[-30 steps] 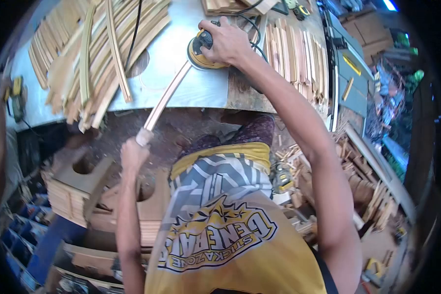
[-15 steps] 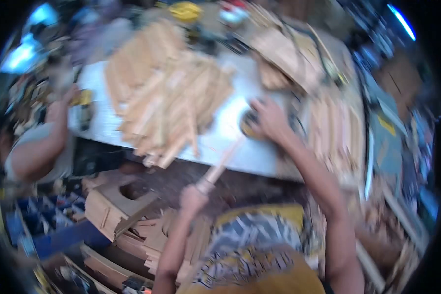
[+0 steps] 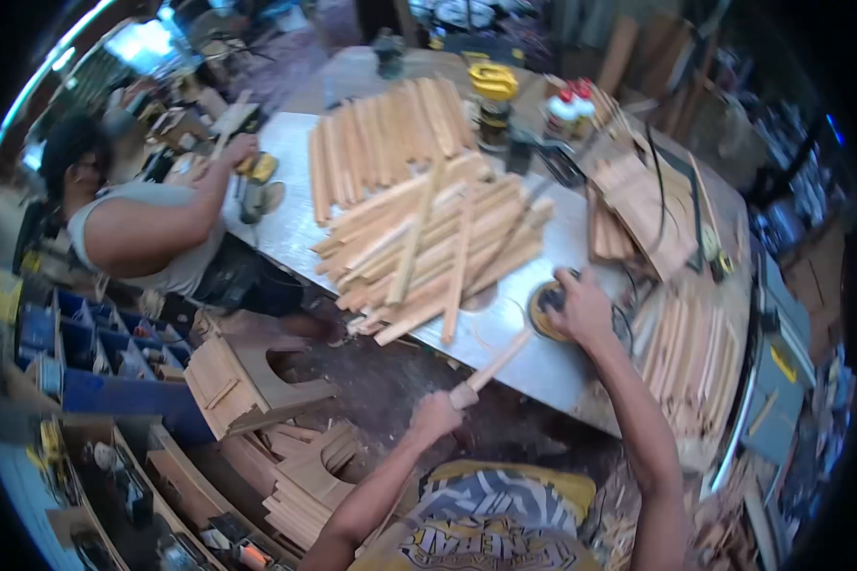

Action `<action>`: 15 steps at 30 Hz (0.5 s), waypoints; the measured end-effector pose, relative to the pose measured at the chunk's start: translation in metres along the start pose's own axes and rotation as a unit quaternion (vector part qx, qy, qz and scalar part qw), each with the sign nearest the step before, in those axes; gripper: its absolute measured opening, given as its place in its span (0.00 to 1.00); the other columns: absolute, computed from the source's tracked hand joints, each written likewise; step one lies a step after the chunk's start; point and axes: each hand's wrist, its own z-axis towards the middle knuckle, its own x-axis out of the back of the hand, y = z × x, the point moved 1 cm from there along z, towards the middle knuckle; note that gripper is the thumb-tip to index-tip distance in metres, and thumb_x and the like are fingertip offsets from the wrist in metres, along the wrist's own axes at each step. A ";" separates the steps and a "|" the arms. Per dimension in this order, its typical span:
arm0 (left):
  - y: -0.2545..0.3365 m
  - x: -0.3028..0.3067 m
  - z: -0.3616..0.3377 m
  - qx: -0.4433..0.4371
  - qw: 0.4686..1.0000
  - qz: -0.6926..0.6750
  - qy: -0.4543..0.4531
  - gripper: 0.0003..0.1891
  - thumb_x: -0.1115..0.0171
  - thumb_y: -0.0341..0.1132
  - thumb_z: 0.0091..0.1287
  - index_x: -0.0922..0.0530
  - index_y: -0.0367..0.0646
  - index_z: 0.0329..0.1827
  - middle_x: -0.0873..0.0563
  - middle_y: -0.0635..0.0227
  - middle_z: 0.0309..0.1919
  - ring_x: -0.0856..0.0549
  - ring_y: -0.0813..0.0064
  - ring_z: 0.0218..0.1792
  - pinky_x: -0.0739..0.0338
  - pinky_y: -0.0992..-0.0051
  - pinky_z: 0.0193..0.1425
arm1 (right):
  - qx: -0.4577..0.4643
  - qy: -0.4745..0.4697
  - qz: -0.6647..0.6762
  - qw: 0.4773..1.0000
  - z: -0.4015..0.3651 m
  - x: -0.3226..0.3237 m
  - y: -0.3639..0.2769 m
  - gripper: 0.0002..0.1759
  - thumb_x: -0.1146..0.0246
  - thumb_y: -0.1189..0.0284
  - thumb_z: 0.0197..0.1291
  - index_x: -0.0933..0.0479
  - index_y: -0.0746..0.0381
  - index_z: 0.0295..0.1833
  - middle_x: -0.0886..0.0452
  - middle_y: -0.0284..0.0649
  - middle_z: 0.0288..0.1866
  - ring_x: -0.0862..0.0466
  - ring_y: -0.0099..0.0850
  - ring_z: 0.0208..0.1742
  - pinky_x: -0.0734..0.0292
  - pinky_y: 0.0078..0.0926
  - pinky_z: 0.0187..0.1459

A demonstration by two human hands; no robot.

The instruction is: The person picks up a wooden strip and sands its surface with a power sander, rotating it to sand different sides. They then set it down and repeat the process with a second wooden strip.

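My left hand (image 3: 435, 417) is closed round the near end of a pale wooden strip (image 3: 502, 364), which slants up over the table's front edge. A thicker piece or wrap of the same pale colour sits on the strip just beyond my fingers. My right hand (image 3: 584, 306) grips a round yellow-and-black sander (image 3: 545, 310) from above, at the strip's far end. That end meets the sander's rim in this view. Both sit at the front of the shiny metal-topped table (image 3: 569, 376). A big pile of wooden strips (image 3: 428, 257) lies just left of the sander.
A person (image 3: 152, 224) works at the table's left end, with wood in hand. More strips (image 3: 690, 357) are stacked at right, near wooden panels (image 3: 647, 214). Yellow-topped container (image 3: 492, 100) and white bottles (image 3: 564, 116) stand behind. Blue compartment bins (image 3: 114, 347) and cut wooden parts (image 3: 248, 385) sit lower left.
The view has swung left, so table, piles and both hands appear farther right and lower, and the picture is sharper. Both hands keep their grips on the strip and sander.
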 end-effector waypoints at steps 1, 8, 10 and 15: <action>0.001 -0.005 -0.001 -0.006 1.000 0.001 0.024 0.20 0.27 0.44 0.59 0.11 0.35 0.45 0.10 0.39 0.44 0.10 0.44 0.50 0.16 0.50 0.56 | 0.036 0.018 0.009 0.999 -0.005 -0.009 0.000 0.30 0.26 0.63 0.50 0.22 0.51 0.61 0.21 0.54 0.50 0.16 0.56 0.49 0.17 0.52 0.45; 0.009 -0.012 -0.003 -0.038 0.999 -0.002 0.037 0.18 0.23 0.43 0.57 0.10 0.36 0.41 0.11 0.40 0.38 0.11 0.41 0.46 0.16 0.50 0.51 | 0.022 -0.059 -0.026 0.998 -0.015 0.002 -0.029 0.33 0.27 0.59 0.51 0.25 0.45 0.65 0.24 0.57 0.52 0.16 0.59 0.47 0.16 0.54 0.39; 0.005 -0.024 -0.004 -0.062 0.997 0.010 0.038 0.18 0.23 0.43 0.57 0.10 0.36 0.41 0.11 0.40 0.38 0.11 0.41 0.46 0.16 0.50 0.51 | 0.005 -0.047 -0.036 0.998 -0.002 0.002 -0.015 0.33 0.30 0.59 0.53 0.25 0.45 0.67 0.23 0.56 0.54 0.15 0.59 0.48 0.16 0.54 0.43; -0.030 -0.022 -0.019 -0.065 0.995 -0.005 0.070 0.18 0.26 0.41 0.56 0.11 0.35 0.43 0.11 0.39 0.38 0.11 0.41 0.47 0.17 0.50 0.51 | -0.058 -0.047 -0.061 0.995 0.032 0.022 0.018 0.38 0.29 0.62 0.52 0.27 0.42 0.72 0.23 0.56 0.62 0.15 0.54 0.56 0.15 0.49 0.50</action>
